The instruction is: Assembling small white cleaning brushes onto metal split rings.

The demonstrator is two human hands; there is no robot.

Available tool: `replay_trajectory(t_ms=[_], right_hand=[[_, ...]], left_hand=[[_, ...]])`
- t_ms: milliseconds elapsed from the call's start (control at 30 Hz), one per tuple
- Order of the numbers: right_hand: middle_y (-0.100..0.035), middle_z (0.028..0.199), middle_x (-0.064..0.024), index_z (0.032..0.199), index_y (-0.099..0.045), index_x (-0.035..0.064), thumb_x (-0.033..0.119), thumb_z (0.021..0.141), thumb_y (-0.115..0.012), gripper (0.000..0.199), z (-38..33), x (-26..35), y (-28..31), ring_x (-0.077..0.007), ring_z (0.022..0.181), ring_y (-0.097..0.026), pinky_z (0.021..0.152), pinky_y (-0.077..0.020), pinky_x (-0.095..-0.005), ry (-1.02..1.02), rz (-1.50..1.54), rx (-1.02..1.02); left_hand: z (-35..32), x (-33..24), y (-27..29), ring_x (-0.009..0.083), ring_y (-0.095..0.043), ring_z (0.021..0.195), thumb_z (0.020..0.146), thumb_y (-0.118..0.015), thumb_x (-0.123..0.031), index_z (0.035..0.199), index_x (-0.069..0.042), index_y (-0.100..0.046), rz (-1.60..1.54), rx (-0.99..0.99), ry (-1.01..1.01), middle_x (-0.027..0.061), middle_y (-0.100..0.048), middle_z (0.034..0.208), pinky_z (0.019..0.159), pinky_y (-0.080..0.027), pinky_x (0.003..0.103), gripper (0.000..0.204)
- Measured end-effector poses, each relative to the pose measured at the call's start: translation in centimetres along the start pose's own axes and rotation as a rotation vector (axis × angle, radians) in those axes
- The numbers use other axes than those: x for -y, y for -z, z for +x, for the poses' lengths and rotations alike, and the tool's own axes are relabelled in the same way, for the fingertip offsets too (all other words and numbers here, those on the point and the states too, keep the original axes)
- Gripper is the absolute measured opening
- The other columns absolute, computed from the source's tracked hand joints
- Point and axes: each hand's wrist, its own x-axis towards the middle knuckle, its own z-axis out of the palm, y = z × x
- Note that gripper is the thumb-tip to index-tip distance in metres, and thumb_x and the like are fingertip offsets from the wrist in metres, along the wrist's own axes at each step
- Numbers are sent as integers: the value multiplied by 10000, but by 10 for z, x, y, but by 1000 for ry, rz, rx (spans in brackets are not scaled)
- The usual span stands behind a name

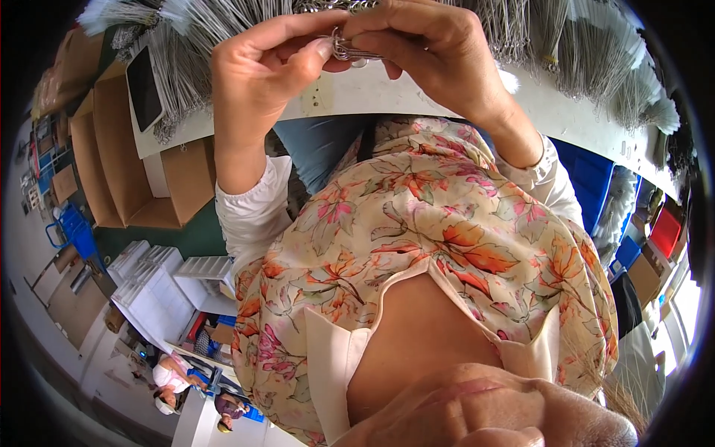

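Note:
Over the near edge of a white table (350,97), both my hands meet around a small cluster of looped silvery metal wires (344,51). My left hand (264,67) pinches the loops between thumb and fingers. From the other side, my right hand (439,56) grips the straight part of the same wires, its fingers covering much of them. Bundles of thin wire-stemmed brushes with pale bristle tips lie to the left (212,33) and to the right (596,52). Behind my fingers, more shiny wire loops (328,4) show partly.
A dark-screened phone (145,88) lies at the table's left end. Below it stands an open cardboard box (112,164), with white plastic crates (153,287) farther off. Blue bins (577,175) sit under the table at right. Two people (173,378) are in the distance, lower left.

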Motion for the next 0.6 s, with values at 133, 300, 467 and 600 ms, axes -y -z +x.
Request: replay_trajectory(t_ms=[133, 300, 467, 600], right_hand=[[-601, 725, -92, 905, -651, 34, 31, 766, -647, 139, -10, -15, -14, -239, 629, -585, 561, -462, -340, 76, -289, -114], [-573, 747, -36, 892, -655, 88, 13, 699, -631, 208, -58, -76, -33, -192, 686, -588, 583, -500, -300, 130, -665, -61], [-614, 831, -47, 875, -649, 37, 12, 706, -650, 171, -61, -85, -37, -201, 754, -579, 640, -506, -287, 340, -776, 58], [-565, 744, -25, 867, -639, 83, 100, 749, -612, 122, -46, -89, -18, -185, 754, -564, 621, -514, -307, 305, -657, -117]], left_hand=[[-3, 5, 0, 158, -649, 763, 830, -563, -47, 1063, 55, -613, -74, 55, 143, 120, -658, 944, 697, -555, 276, 259], [9, 22, 53, 166, -651, 784, 886, -559, -108, 1090, -7, -607, 291, 33, 308, 106, -649, 966, 640, -545, 262, 232], [22, 42, 201, 348, -607, 876, 801, -568, -424, 903, -135, -671, 1530, -234, 576, 113, -655, 922, 760, -467, 418, 323], [16, 70, 203, 361, -597, 883, 800, -587, -382, 865, -114, -671, 1546, -222, 599, 122, -657, 863, 737, -466, 418, 289]])
